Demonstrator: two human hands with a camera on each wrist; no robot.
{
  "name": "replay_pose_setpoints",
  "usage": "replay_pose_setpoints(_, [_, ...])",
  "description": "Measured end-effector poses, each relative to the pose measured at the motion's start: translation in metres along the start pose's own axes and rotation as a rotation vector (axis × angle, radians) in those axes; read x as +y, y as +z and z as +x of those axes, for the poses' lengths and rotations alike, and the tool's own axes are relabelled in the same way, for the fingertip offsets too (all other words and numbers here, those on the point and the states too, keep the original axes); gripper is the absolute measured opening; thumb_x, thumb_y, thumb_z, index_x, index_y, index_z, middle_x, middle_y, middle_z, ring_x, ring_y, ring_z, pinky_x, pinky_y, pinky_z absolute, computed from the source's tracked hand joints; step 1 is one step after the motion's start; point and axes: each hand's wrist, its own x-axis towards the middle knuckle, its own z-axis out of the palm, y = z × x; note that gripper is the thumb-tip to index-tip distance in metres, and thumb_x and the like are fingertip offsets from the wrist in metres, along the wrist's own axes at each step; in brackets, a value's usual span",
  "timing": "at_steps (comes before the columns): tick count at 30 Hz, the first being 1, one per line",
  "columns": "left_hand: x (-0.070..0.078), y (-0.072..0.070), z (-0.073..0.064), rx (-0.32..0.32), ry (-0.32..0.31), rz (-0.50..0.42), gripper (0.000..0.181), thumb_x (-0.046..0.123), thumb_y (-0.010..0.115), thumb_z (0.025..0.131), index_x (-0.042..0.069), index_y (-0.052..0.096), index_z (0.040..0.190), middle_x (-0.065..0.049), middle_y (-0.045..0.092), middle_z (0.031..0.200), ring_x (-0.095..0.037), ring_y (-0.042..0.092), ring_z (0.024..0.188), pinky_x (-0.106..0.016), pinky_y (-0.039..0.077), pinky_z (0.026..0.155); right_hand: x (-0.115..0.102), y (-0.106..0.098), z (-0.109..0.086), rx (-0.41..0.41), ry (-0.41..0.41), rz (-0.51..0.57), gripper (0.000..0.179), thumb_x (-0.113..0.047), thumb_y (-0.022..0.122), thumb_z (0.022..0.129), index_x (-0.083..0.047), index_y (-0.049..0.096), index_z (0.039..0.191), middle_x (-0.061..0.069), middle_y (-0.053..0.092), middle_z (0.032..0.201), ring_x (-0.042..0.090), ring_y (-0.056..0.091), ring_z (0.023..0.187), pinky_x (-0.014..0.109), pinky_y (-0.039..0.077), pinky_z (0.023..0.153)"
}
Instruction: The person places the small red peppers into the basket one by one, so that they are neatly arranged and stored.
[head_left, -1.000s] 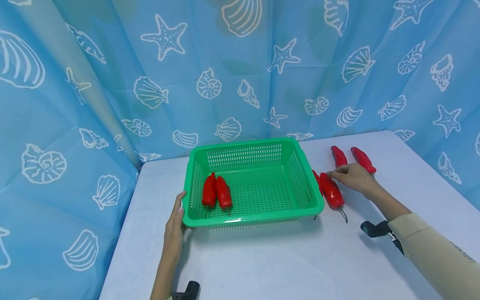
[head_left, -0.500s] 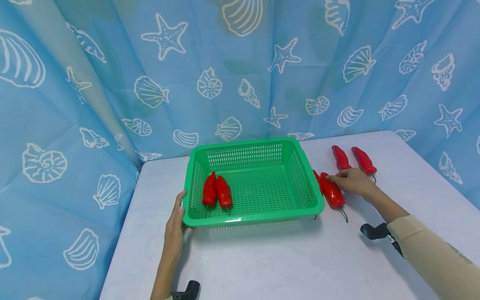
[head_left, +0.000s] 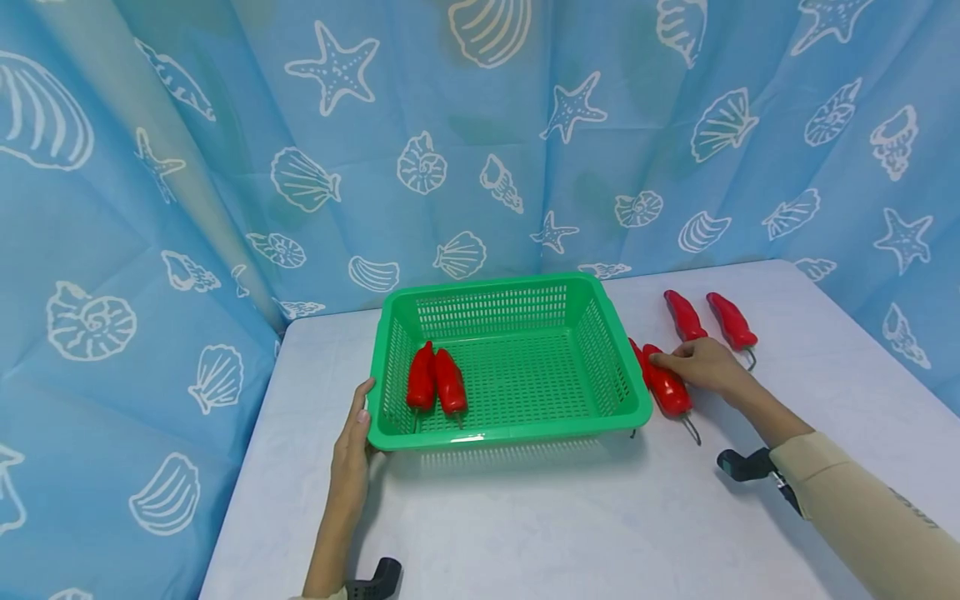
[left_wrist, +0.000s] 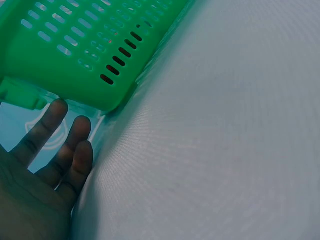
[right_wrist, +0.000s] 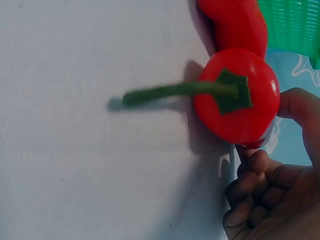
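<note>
A green plastic basket (head_left: 517, 435) stands on the table, with two long red peppers (head_left: 422, 379) lying side by side at its left end. My left hand (head_left: 351, 458) is at the basket's left side, its relaxed fingers (left_wrist: 42, 132) spread beside the perforated wall in the left wrist view. To the right of the basket, my right hand (head_left: 705, 363) pinches a red pepper (head_left: 670, 390) between thumb and fingers. This pepper (right_wrist: 235, 120) points its green stem toward the camera in the right wrist view. Another red pepper (right_wrist: 240, 27) lies against it, partly hidden by the basket in the head view.
Two more red peppers, one (head_left: 684, 314) just beyond my right hand and another (head_left: 731, 321) farther right, lie at the back right of the white-covered table (head_left: 525, 525). A blue curtain (head_left: 480, 117) with white shells and starfish hangs behind and along the sides.
My right hand has shifted slightly down and closed its thumb and fingers on the pepper beside the basket. The left hand keeps its place at the basket.
</note>
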Motion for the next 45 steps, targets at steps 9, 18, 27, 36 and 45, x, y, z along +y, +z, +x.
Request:
replay_pose_setpoints(9, [-0.001, -0.001, 0.0, 0.011, 0.0, 0.009, 0.049, 0.056, 0.025, 0.105, 0.046, 0.034, 0.153, 0.006, 0.033, 0.158, -0.024, 0.041, 0.135, -0.056, 0.033, 0.105, -0.009, -0.009, -0.004, 0.017, -0.014, -0.013, 0.052, -0.041, 0.076, 0.086, 0.005, 0.064, 0.105, 0.01, 0.059, 0.081, 0.031, 0.054, 0.089, 0.028, 0.051, 0.063])
replay_pose_setpoints(18, [-0.002, 0.0, 0.001, -0.004, 0.007, 0.009, 0.05, 0.055, 0.024, 0.106, 0.044, 0.033, 0.154, 0.005, 0.033, 0.159, -0.024, 0.046, 0.129, -0.054, 0.04, 0.099, -0.007, -0.018, -0.007, -0.012, -0.006, -0.026, 0.075, -0.045, 0.076, 0.084, 0.014, 0.055, 0.125, 0.021, 0.06, 0.097, 0.043, 0.05, 0.105, 0.037, 0.055, 0.068])
replay_pose_setpoints(27, [0.0, -0.001, 0.0, -0.003, 0.022, 0.016, 0.049, 0.05, 0.025, 0.108, 0.04, 0.034, 0.155, 0.0, 0.039, 0.155, -0.025, 0.051, 0.115, -0.046, 0.044, 0.09, -0.011, -0.029, -0.013, -0.015, -0.015, -0.037, 0.086, -0.047, 0.076, 0.085, 0.018, 0.047, 0.134, 0.031, 0.054, 0.119, 0.049, 0.044, 0.114, 0.048, 0.057, 0.076])
replay_pose_setpoints(36, [-0.003, 0.0, 0.0, 0.003, 0.022, 0.008, 0.048, 0.054, 0.025, 0.106, 0.046, 0.034, 0.153, 0.004, 0.037, 0.156, -0.025, 0.05, 0.117, -0.048, 0.043, 0.09, -0.015, -0.034, -0.018, -0.003, -0.032, -0.011, 0.074, -0.047, 0.075, 0.085, 0.013, 0.057, 0.125, 0.027, 0.057, 0.111, 0.046, 0.045, 0.111, 0.044, 0.057, 0.075])
replay_pose_setpoints(45, [-0.003, 0.0, 0.001, 0.01, 0.035, -0.001, 0.047, 0.053, 0.025, 0.107, 0.045, 0.036, 0.152, -0.002, 0.05, 0.141, -0.027, 0.055, 0.098, -0.044, 0.045, 0.081, -0.024, -0.044, -0.022, -0.039, -0.066, -0.013, 0.076, -0.046, 0.073, 0.088, 0.016, 0.054, 0.128, 0.026, 0.058, 0.111, 0.047, 0.045, 0.111, 0.044, 0.057, 0.075])
